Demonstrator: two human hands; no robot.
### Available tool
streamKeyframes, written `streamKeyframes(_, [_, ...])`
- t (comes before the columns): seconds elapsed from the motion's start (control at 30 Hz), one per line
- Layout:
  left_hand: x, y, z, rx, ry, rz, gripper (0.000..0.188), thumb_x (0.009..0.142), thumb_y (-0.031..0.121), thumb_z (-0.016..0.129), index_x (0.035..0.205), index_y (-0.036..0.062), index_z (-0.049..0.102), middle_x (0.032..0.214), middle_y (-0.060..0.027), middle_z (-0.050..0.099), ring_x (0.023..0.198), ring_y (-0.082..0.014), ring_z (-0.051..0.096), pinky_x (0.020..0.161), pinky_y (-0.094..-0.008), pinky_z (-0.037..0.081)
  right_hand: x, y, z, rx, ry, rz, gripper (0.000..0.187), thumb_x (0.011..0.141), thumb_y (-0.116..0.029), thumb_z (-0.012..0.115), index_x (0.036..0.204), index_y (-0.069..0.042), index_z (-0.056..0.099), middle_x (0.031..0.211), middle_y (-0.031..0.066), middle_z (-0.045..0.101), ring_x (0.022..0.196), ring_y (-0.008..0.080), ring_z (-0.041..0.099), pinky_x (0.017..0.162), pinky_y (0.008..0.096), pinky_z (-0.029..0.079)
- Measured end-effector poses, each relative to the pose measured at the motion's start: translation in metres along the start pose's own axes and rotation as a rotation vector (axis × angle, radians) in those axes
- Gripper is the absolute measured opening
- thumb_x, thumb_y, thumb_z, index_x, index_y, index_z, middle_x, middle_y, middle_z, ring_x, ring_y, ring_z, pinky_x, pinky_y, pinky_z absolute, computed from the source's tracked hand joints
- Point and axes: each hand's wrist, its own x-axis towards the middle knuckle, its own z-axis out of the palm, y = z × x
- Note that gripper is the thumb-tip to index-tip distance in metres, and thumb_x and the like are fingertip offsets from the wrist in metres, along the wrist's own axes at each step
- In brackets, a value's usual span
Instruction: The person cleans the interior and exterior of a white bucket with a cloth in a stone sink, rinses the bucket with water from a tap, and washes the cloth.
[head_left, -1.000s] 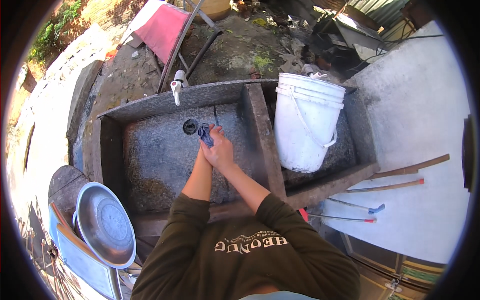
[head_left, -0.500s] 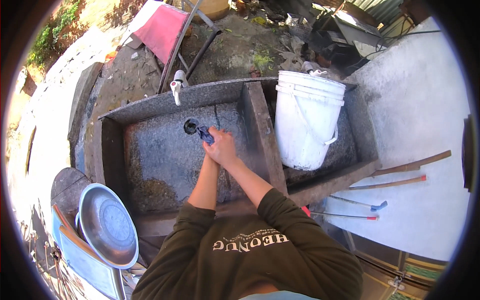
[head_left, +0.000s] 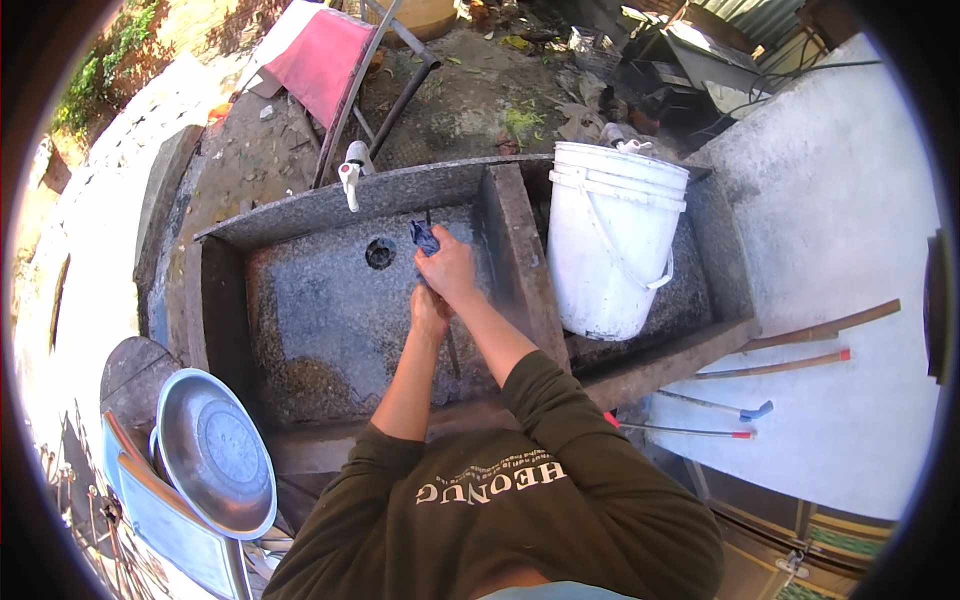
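Closest to the camera is the person's own dark olive sweatshirt [head_left: 500,510], with both forearms reaching forward from it over the front rim of a big grey stone sink [head_left: 330,320]. Down at lower left, off the sink, a shiny metal basin [head_left: 215,455] sits tilted on a blue frame [head_left: 175,530].

Both hands are over the left compartment of the sink, close to the divider wall [head_left: 520,260]. The left hand [head_left: 430,310] sits just below and partly under the right one, so honestly I can't tell if it's clenched or loose. The right hand [head_left: 447,268] is closed around a small blue cloth [head_left: 424,236], a bit of which sticks out past the fingers toward the back wall of the sink. So the cloth is up in the hand, above the sink floor, just right of the round drain hole [head_left: 379,253].

In the right compartment stands a white plastic bucket [head_left: 612,235], upright, handle hanging down its side. To the right, several long sticks and thin tools [head_left: 800,345] lie on a pale concrete slab [head_left: 850,220].

On the sink's back rim there's a white tap [head_left: 352,172]. Beyond that it's dirt ground with a red folding chair [head_left: 325,60] and some scattered junk.
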Motion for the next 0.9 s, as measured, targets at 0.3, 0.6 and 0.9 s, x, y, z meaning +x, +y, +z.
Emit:
streamKeyframes(0.3, [0.05,0.011,-0.087,-0.098,0.332,0.014,0.042,0.076,0.046,0.059,0.097,0.0108,0.052,0.084,-0.0093,0.055,0.076,-0.0237,0.054,0.071,-0.0403,0.048,-0.075,-0.005,0.018,0.213,-0.091,-0.116,0.033,0.064,-0.02,0.065,0.093,-0.007,0.057,0.075,0.0215,0.06,0.071,0.0372,0.059,0.062,0.0418,0.049])
streamKeyframes(0.6, [-0.051,0.023,0.037,-0.208,-0.279,-0.206,0.04,0.091,0.04,0.034,0.114,0.0098,0.047,0.116,-0.0086,0.051,0.108,-0.0269,0.047,0.093,-0.044,0.034,0.039,0.011,-0.004,-0.059,0.063,0.101,0.032,0.067,-0.023,0.065,0.09,-0.004,0.053,0.079,0.0225,0.061,0.078,0.041,0.058,0.068,0.0444,0.046])
streamKeyframes(0.9, [-0.036,0.046,0.006,-0.612,-0.778,-0.225,0.096,0.068,0.08,0.028,0.132,0.0084,0.031,0.129,-0.0197,0.037,0.116,-0.0335,0.037,0.091,-0.045,0.037,-0.001,0.009,-0.052,1.15,-0.301,0.342,0.052,0.085,-0.033,0.053,0.12,0.001,0.036,0.11,0.0087,0.05,0.101,0.0166,0.05,0.083,0.0297,0.042])
